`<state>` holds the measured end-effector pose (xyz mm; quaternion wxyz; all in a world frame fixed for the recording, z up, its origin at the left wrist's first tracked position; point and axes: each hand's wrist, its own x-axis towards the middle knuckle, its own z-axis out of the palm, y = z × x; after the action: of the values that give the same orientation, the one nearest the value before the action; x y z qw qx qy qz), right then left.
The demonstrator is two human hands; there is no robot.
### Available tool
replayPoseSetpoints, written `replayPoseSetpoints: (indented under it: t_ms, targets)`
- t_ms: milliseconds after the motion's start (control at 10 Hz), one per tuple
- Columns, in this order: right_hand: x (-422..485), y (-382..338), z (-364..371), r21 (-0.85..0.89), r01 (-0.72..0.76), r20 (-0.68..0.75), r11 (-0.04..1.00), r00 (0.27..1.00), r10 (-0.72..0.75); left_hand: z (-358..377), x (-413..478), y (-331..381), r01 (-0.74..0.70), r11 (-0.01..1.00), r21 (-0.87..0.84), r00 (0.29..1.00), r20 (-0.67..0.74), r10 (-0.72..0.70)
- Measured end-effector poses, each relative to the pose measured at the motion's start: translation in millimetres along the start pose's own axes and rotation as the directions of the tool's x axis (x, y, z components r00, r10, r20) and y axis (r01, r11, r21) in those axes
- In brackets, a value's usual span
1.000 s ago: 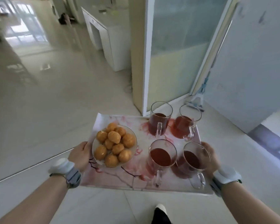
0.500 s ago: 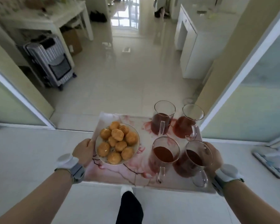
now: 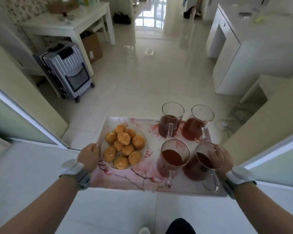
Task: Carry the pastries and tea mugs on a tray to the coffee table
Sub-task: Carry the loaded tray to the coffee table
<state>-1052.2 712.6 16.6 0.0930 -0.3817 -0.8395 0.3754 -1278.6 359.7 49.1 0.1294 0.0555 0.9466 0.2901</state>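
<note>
I've got the tray [image 3: 135, 180] up in the air over the tiled floor [image 3: 142, 81], right at a doorway. My left hand [image 3: 90, 156] is curled round its left edge. My right hand [image 3: 226, 157] grips the right edge, half hidden behind a glass. The plate [image 3: 145, 150] of pastries [image 3: 123, 147] sits on the tray's left side. Four tea mugs [image 3: 173, 155] stand in a square on the right, handles towards me. A suitcase [image 3: 66, 71] stands ahead on the left.
</note>
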Motion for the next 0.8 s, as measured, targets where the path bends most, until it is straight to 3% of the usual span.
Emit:
replayPoseSetpoints:
  t_ms: [100,200,500,800]
  targets:
    - [65,-21,5,0.062,0.058,-0.059,0.996,0.997,-0.054,4,49,23,0.026,0.998,-0.049,0.999,-0.036,-0.028]
    - [125,-38,2,-0.009,0.104,-0.038,0.995,0.994,-0.104,14,102,47,0.047,0.997,-0.067,0.998,-0.038,-0.049]
    - [338,-93,-5,0.042,0.169,0.071,0.985,0.983,-0.171,45,243,132,0.120,0.990,-0.069,0.985,-0.113,-0.128]
    - [491,-144,20,0.022,0.192,0.087,0.981,0.977,-0.193,45,375,186,0.142,0.989,-0.048,0.979,-0.143,-0.147]
